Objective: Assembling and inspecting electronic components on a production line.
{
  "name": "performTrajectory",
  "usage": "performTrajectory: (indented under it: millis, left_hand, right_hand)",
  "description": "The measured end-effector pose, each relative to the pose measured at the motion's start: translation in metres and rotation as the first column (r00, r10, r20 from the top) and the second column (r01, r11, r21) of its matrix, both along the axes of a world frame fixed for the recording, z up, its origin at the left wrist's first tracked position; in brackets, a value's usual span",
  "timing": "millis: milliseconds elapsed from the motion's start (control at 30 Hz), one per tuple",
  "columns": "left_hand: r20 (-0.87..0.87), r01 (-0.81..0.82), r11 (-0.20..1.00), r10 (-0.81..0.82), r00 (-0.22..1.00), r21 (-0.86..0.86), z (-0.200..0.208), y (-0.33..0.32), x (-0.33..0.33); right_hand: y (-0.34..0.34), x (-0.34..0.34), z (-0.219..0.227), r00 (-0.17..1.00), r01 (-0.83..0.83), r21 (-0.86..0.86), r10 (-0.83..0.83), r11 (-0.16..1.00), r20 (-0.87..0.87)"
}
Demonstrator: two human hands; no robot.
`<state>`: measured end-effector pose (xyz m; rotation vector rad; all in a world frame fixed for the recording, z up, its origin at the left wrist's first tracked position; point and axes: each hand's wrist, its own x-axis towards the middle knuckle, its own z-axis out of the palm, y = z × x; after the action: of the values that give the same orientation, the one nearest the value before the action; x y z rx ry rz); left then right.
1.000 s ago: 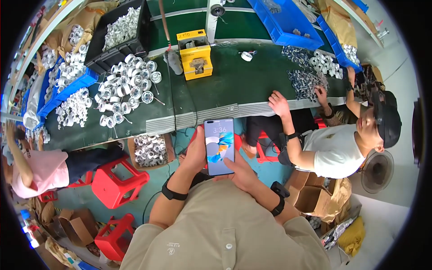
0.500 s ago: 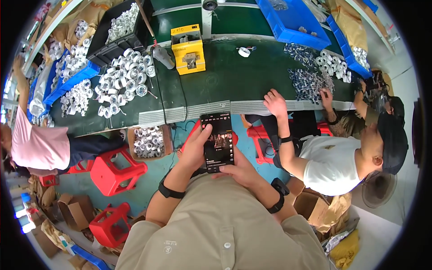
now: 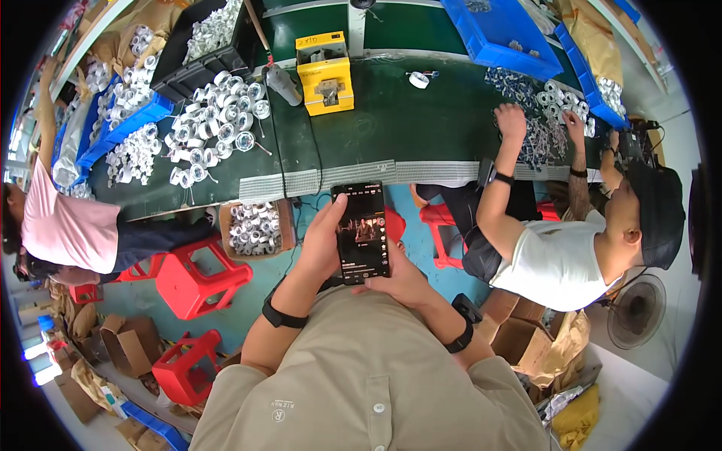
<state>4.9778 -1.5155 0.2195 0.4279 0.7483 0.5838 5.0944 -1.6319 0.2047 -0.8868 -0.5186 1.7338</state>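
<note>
A dark smartphone with a lit screen is held upright in front of my body, below the near edge of the workbench. My left hand grips its left side, the thumb at the upper left of the screen. Around the lower right corner closes my right hand, its thumb by the bottom edge. Fingers behind the phone are hidden. Both wrists wear black bands. Beyond the phone, the green workbench carries a heap of white round parts and a yellow box-shaped fixture.
On the right, a co-worker in a white shirt reaches to a pile of small wired parts. At left sits a person in pink. Red stools, a carton of white parts and blue bins stand around.
The co-worker at right has moved a hand from the bench edge up to the parts pile. My view has shifted slightly; both my hands still hold the phone.
</note>
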Motion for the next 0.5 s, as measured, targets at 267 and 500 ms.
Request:
performTrajectory:
  millis: [267, 500]
  left_hand:
    - [0.026, 0.002, 1.000, -0.002, 1.000, -0.016, -0.001, -0.001, -0.007]
    - [0.025, 0.016, 0.999, -0.016, 1.000, -0.028, -0.002, -0.002, -0.013]
  right_hand:
    - [-0.001, -0.005, 0.000, 1.000, -0.012, -0.022, 0.011, 1.000, -0.010]
    - [-0.001, -0.009, 0.005, 0.999, -0.030, -0.066, 0.030, 0.997, -0.011]
